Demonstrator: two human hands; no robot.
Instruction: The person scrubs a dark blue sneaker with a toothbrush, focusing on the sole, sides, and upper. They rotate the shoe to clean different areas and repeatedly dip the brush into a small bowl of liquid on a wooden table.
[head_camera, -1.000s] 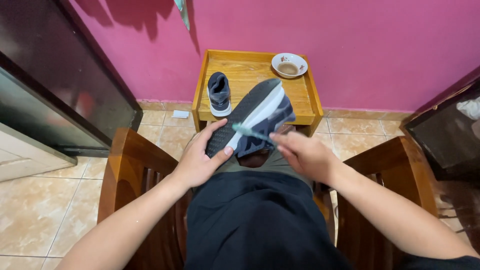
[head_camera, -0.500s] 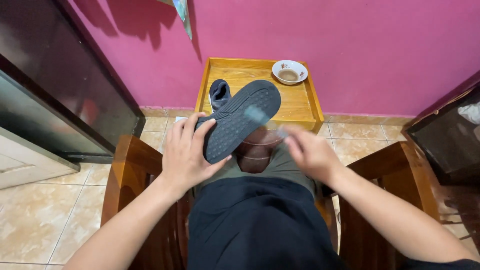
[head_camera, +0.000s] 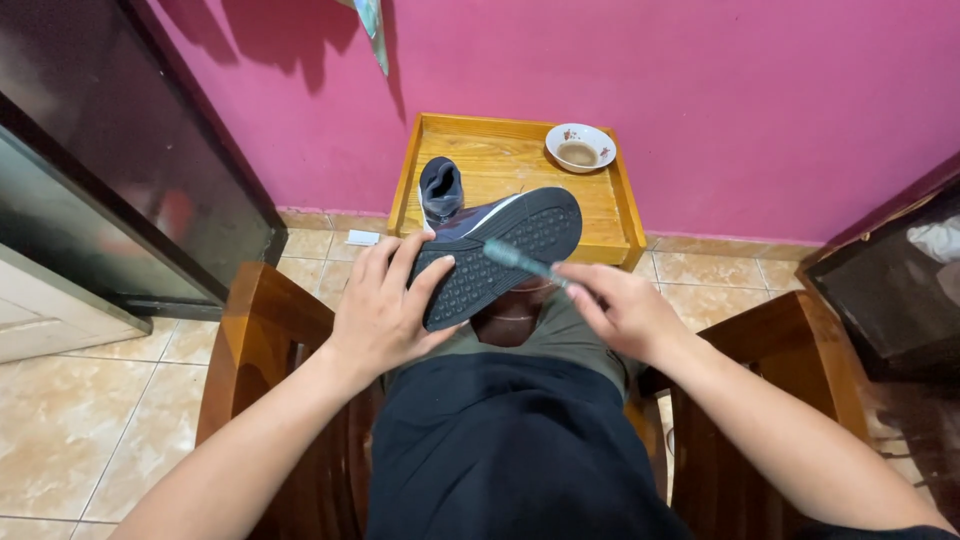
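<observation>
My left hand (head_camera: 385, 300) grips a dark grey sneaker (head_camera: 500, 255) by its heel end, sole turned up toward me, over my lap. My right hand (head_camera: 620, 305) holds a small teal-handled brush (head_camera: 520, 262), like a toothbrush, whose head rests on the black patterned sole. The second grey sneaker (head_camera: 441, 190) stands upright on the wooden tray-top table (head_camera: 515, 160) in front of my knees. I am seated in a wooden armchair (head_camera: 260, 320).
A white bowl (head_camera: 580, 147) with brownish liquid sits at the table's far right corner. A pink wall rises behind the table. A dark cabinet (head_camera: 110, 170) stands on the left, another dark piece of furniture (head_camera: 890, 290) on the right. The floor is beige tile.
The sneaker has been turned from showing its side to sole-up, and the brush has come to lie across the sole. My view has tilted slightly.
</observation>
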